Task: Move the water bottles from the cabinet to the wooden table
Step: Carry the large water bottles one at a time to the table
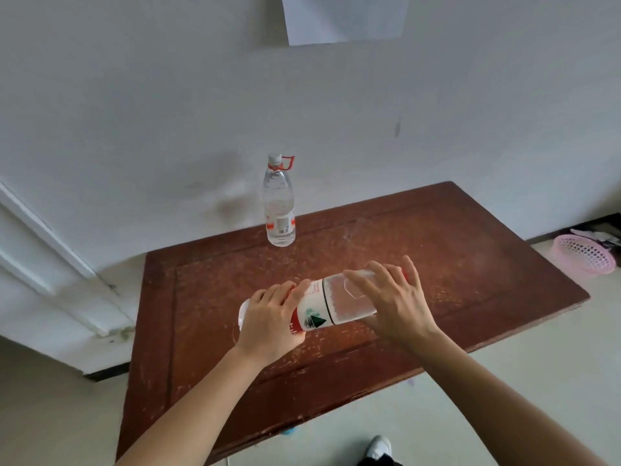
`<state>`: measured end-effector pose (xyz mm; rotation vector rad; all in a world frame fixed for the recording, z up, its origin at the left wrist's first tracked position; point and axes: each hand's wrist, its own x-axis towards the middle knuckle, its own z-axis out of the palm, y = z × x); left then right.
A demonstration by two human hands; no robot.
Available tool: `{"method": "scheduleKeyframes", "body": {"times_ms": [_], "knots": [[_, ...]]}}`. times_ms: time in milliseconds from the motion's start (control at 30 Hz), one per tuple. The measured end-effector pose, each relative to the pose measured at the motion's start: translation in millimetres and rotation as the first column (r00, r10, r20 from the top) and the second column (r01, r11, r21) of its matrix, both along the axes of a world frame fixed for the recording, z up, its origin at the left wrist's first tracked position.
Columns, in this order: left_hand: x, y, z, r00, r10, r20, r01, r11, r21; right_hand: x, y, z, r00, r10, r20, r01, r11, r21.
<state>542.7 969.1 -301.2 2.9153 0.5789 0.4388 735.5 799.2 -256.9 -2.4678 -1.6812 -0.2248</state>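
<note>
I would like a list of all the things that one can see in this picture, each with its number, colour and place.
standing bottle: one, clear with white cap and red loop, upright at the far edge of the table
held bottle: one, clear with red and white label, sideways over the table
wooden table: one, reddish brown, near the wall
basket: one, pink, on the floor at the right
sheet of paper: one, white, on the wall at the top
shoe: one, white, at the bottom edge
left hand: grips the held bottle's label end
right hand: grips its clear end
</note>
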Motion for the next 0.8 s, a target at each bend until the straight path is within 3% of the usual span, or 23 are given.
{"method": "scheduleKeyframes", "body": {"times_ms": [300,500,633,800], "knots": [[108,75,-35,0.989,0.087,-0.117,-0.096,0.992,-0.077,109,84,1,0.996,0.084,-0.038,-0.089,0.986,-0.141],[209,125,-45,0.987,0.137,-0.082,-0.151,0.968,-0.199,198,150,15,0.986,0.137,0.094,-0.117,0.974,-0.193],[244,139,-56,0.975,0.213,-0.061,-0.221,0.928,-0.3,233,193,34,0.945,0.237,0.227,-0.163,0.939,-0.303],[230,155,-73,0.907,0.367,-0.206,-0.421,0.781,-0.461,256,253,56,0.897,0.3,0.326,-0.106,0.86,-0.5]]}}
